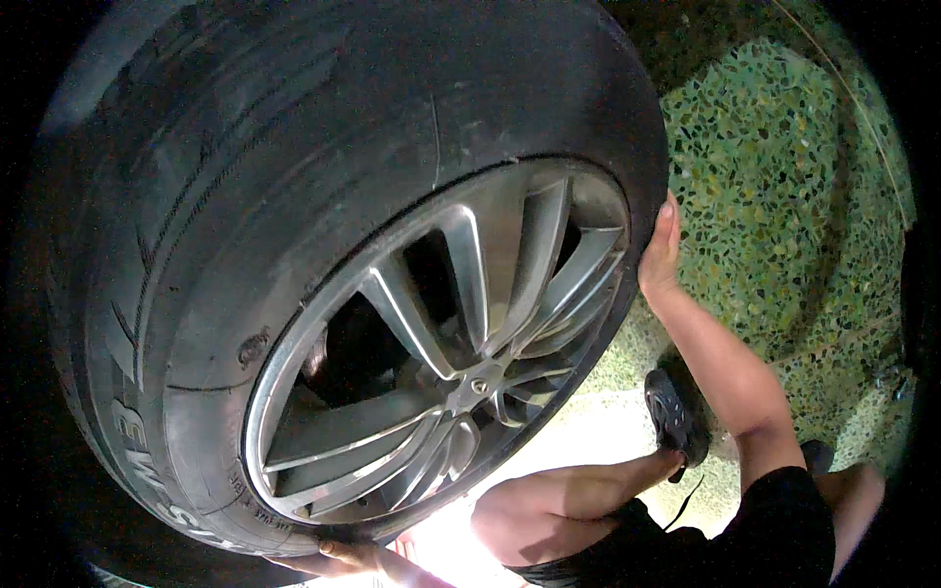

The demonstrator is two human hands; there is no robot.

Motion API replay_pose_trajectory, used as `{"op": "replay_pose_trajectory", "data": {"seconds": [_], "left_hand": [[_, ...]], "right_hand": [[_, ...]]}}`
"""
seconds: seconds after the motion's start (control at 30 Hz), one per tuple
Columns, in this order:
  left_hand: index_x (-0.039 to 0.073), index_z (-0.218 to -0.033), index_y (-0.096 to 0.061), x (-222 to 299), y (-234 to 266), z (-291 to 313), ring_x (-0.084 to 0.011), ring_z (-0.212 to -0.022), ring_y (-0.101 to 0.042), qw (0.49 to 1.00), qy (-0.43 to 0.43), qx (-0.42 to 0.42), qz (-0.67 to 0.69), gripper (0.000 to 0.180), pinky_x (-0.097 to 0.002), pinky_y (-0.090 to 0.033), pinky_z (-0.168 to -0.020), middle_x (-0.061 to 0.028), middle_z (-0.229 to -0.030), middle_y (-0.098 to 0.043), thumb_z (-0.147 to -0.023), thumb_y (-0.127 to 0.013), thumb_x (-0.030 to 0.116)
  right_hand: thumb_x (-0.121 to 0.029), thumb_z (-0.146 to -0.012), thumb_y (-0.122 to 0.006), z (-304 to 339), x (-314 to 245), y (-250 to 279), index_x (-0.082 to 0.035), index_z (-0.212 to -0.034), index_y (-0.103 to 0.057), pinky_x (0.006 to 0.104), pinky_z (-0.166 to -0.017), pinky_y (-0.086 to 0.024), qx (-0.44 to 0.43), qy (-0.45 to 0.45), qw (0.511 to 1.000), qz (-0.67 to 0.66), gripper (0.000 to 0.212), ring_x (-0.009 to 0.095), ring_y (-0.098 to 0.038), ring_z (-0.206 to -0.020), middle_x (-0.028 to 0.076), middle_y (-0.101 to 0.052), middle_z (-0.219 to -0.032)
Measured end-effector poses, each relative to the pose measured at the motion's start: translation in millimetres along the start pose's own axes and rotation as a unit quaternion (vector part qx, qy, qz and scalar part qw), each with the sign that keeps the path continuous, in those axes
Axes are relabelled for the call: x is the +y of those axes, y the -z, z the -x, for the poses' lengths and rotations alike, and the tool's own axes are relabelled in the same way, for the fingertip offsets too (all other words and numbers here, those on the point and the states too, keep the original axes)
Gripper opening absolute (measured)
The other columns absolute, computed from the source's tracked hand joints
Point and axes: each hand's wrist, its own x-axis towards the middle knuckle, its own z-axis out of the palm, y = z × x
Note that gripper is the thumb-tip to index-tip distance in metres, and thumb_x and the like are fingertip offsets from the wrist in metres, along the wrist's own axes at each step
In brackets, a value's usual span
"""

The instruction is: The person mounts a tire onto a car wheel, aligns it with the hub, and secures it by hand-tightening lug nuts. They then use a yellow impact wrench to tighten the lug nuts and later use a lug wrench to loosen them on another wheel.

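Note:
A large car wheel (412,328) fills the left and middle of the head view, its face tilted toward me. It has a black rubber tyre (225,314) with pale raised lettering and a silver alloy rim with several spokes around a small centre cap (480,386). My right hand (663,252) presses on the tyre's right edge, thumb up; most of its fingers are hidden. At the lower edge of the tyre, my left hand (343,559) grips from below, partly cut off by the frame. Dark parts behind the wheel show through the spoke gaps but cannot be made out.
Green speckled terrazzo floor (765,196) lies to the right, with a thin cable or line (848,88) across it. My bent bare leg (569,500) and a black clog (672,416) are close below the wheel. Bright light glares off the floor beside them.

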Motion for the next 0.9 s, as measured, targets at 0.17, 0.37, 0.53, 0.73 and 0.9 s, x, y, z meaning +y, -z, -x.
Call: {"op": "replay_pose_trajectory", "data": {"seconds": [0.17, 0.37, 0.53, 0.73, 0.9], "left_hand": [[-0.003, -0.156, -0.022, -4.2, -4.0, -0.4, -0.0426, -0.141, -0.038, 1.0, 0.002, -0.005, 0.012, 0.111, -0.0563, -0.036, -0.113, -0.0302, -0.156, -0.03, -0.087, -0.049, 0.079], [-0.003, -0.155, -0.025, -25.6, 4.3, 2.2, -0.0421, -0.14, -0.039, 1.0, -0.016, 0.002, -0.002, 0.104, -0.0531, -0.037, -0.113, -0.031, -0.156, -0.03, -0.088, -0.057, 0.07], [-0.003, -0.155, -0.025, -14.6, -2.8, 8.1, -0.0416, -0.14, -0.039, 1.0, -0.001, 0.014, 0.002, 0.105, -0.0526, -0.037, -0.114, -0.0311, -0.156, -0.03, -0.088, -0.058, 0.069], [-0.004, -0.155, -0.025, -15.9, -4.4, 6.7, -0.041, -0.14, -0.04, 0.999, -0.008, 0.034, 0.015, 0.105, -0.0521, -0.036, -0.114, -0.0311, -0.156, -0.03, -0.087, -0.06, 0.069], [-0.005, -0.154, -0.025, -22.5, -1.2, 8.5, -0.0405, -0.14, -0.04, 0.998, -0.033, 0.047, 0.027, 0.106, -0.0516, -0.036, -0.114, -0.0311, -0.156, -0.031, -0.086, -0.061, 0.068]], "right_hand": [[-0.066, -0.1, -0.039, 8.7, -1.7, 3.2, -0.001, -0.151, -0.036, 0.0356, -0.114, -0.03, 0.044, -0.049, 0.998, 0.016, 0.083, 0.023, -0.044, -0.133, 0.012, -0.047, -0.147], [-0.062, -0.102, -0.038, 7.4, -8.5, 1.4, 0.001, -0.15, -0.036, 0.0349, -0.114, -0.029, 0.027, -0.039, 0.998, 0.048, 0.079, 0.023, -0.044, -0.132, 0.013, -0.046, -0.146], [-0.058, -0.103, -0.04, 10.2, 7.9, 2.1, 0.0, -0.15, -0.037, 0.035, -0.114, -0.03, 0.067, -0.066, 0.995, -0.033, 0.075, 0.022, -0.043, -0.132, 0.012, -0.046, -0.146], [-0.056, -0.104, -0.04, 17.9, 16.3, 1.4, 0.001, -0.151, -0.036, 0.0346, -0.115, -0.029, 0.049, -0.054, 0.994, -0.076, 0.074, 0.022, -0.043, -0.134, 0.012, -0.046, -0.147], [-0.061, -0.103, -0.039, 16.3, 22.8, 9.3, -0.001, -0.153, -0.035, 0.0361, -0.116, -0.029, 0.046, -0.059, 0.995, -0.071, 0.079, 0.022, -0.042, -0.137, 0.008, -0.042, -0.153]]}}
